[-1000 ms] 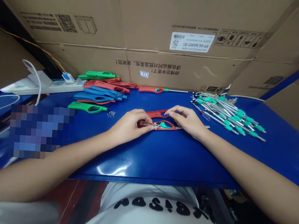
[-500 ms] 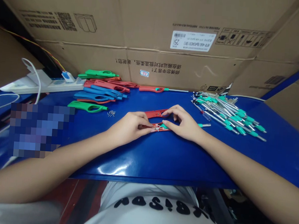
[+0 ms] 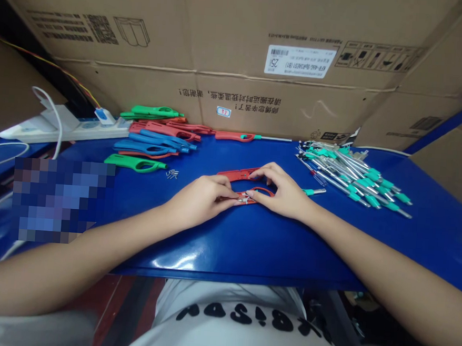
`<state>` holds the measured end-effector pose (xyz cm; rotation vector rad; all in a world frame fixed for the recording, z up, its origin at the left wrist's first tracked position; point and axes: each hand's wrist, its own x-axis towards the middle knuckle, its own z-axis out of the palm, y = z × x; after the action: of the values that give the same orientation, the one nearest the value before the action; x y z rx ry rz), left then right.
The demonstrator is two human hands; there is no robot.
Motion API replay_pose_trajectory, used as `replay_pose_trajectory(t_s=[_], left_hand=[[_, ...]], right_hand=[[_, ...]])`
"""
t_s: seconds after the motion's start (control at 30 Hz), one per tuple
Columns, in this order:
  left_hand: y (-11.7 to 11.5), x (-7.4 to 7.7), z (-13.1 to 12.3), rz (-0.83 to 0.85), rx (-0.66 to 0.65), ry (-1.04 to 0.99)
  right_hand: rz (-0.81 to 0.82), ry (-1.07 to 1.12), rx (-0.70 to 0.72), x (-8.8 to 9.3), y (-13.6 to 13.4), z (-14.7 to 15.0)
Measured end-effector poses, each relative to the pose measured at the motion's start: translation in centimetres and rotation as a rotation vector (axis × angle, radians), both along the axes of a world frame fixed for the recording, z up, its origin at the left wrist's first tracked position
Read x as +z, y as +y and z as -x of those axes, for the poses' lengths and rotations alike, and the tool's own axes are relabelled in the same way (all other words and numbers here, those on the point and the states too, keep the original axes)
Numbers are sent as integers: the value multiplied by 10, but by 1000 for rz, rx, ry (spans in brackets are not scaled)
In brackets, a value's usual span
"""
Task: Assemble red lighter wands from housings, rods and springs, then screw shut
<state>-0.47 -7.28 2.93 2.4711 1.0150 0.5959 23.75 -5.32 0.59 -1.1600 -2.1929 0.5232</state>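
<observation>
Nearest: white shirt (image 3: 240,321) with black lettering at bottom edge, below front lip of the blue counter (image 3: 249,248).

Both forearms resting on counter, converging mid-surface.

Left hand (image 3: 197,199) fingers curled, thumb and fingertips pinching left end of the red handle shell (image 3: 239,174). Clenched on it, not released.

Right hand (image 3: 283,190) arched over right half of same shell, fingertips pressing down on it by a small metal part (image 3: 245,197) at the middle. Grasping shell; exact finger contact with the metal part too small to tell.

Shell lying flat on counter, centre of surface, between the two hands. Teal-tipped metal rod (image 3: 312,191) poking out from under right hand, pointing right.

Just left of hands: small cluster of screws (image 3: 172,175), apart from left hand.

Further left: green handle shell (image 3: 134,163) lying alone, then pile of handle shells (image 3: 158,136) in blue, red, green, stacked loosely.

Right side: heap of teal-tipped rods (image 3: 349,173), well apart from right hand.

Behind, centre: one assembled red lighter (image 3: 249,138) near the back edge.

Far left rear: white power strip (image 3: 64,127) with cable and plug.

Backdrop: cardboard boxes (image 3: 239,52) stacked against counter's rear edge, white barcode label (image 3: 300,61) on upper one.

Blurred patch at left counter edge, content unreadable.
</observation>
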Motion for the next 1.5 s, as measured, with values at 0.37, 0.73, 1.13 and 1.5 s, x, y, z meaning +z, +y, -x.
replay_pose_trajectory(t_s=[0.37, 0.73, 1.13, 1.5], left_hand=[[0, -1, 0, 32, 15, -57], [-1, 3, 1, 21, 19, -6], [-2, 9, 7, -1, 16, 49], [-14, 14, 2, -49, 66, 272]], right_hand=[[-10, -42, 5, 1, -1, 1], [5, -72, 21, 2, -1, 0], [61, 148, 23, 2, 4, 0], [80, 124, 61, 2, 3, -1]])
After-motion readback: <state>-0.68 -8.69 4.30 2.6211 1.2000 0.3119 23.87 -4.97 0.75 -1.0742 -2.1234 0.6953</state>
